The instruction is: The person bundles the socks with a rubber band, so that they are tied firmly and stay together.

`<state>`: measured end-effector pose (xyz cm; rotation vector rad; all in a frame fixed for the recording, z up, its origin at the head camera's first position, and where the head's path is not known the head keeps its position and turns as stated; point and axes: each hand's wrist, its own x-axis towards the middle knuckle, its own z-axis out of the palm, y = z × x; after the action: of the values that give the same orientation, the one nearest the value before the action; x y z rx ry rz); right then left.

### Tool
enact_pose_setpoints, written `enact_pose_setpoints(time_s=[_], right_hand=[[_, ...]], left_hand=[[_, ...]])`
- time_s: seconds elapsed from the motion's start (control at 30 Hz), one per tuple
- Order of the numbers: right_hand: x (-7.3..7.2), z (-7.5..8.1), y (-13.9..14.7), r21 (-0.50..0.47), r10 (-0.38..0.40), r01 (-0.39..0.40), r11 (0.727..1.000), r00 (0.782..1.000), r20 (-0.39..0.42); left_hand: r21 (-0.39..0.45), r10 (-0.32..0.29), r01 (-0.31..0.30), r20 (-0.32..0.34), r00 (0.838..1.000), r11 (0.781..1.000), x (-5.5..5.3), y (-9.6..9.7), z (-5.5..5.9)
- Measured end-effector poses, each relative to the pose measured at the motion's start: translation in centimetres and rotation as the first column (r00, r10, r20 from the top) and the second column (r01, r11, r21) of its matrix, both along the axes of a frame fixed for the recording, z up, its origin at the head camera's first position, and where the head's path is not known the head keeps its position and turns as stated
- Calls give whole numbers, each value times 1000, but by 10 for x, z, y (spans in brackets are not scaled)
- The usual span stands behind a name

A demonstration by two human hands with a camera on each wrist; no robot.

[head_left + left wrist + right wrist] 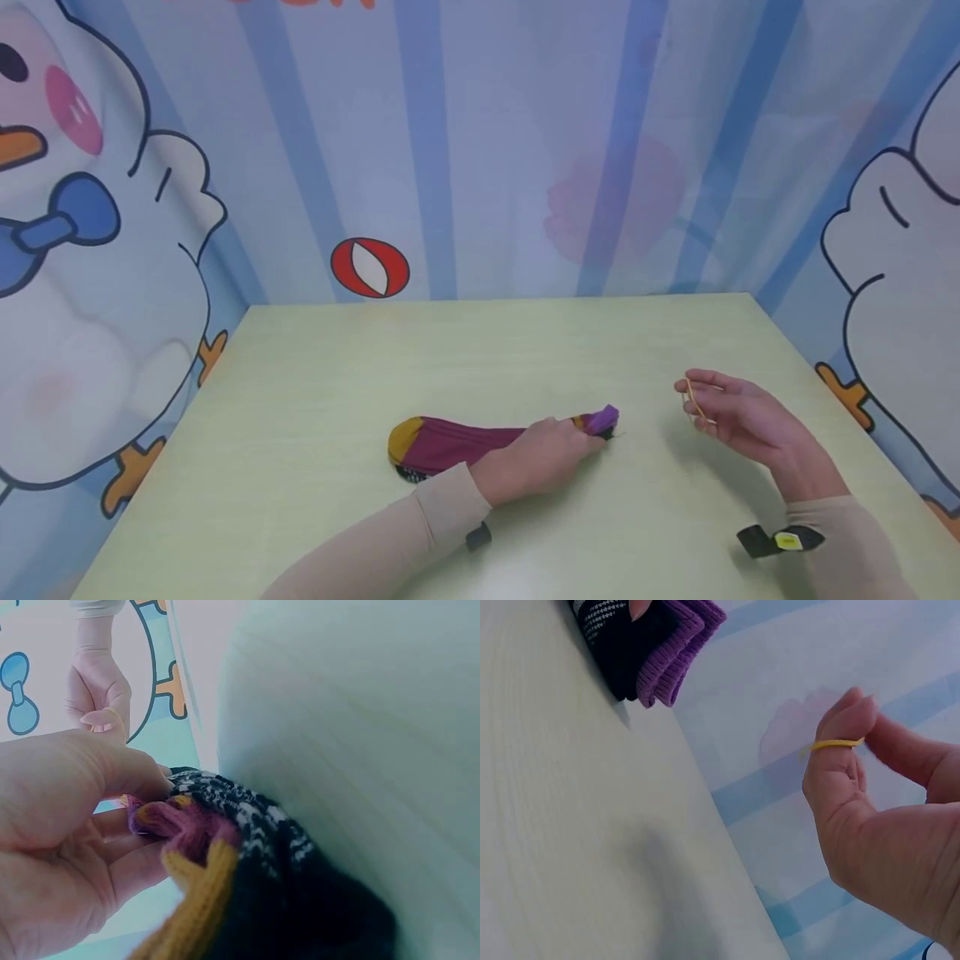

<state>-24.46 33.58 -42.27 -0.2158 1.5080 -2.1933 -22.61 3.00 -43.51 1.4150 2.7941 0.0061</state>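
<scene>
1. So the sock bundle is on the tabletop, around the middle, lying left to right: mustard toe at the left end, purple cuff at the right. Can't tell if the cuff end is lifted a bit.
2. The left hand comes in from the near side and pinches the cloth just left of the cuff, thumb against the black-and-white knit. Good spot imo. A snug pinch should stop the layers fanning out, but squeezing too hard would probably bunch the soft knit.
3. The right hand is up over the right side, well apart from the socks, fingers curled with a yellow rubber band looped on them. The head view shows it drawn out between fingers and thumb.
4. Tip: an even stretch is best, since a thin loop like that could ping off a fingertip.
5. Loose knit near the cuff could snag the band, so it's worth tucking in.
</scene>
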Motion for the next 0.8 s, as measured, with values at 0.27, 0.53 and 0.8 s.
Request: enact_pose_setpoints(time_s=[0.27,0.53,0.8], right_hand=[[0,0,-5,-87,135,-140,986,989,-54],[3,4,-11,-27,77,-78,997,997,-21],[3,0,-19,241,5,18,970,995,-97]], left_hand=[[9,-2,2,-7,1000,1000,0,-1,-1],[16,-2,2,-5,1000,1000,-1,-3,-1],[56,40,-43,47,998,998,-2,-4,-3]])
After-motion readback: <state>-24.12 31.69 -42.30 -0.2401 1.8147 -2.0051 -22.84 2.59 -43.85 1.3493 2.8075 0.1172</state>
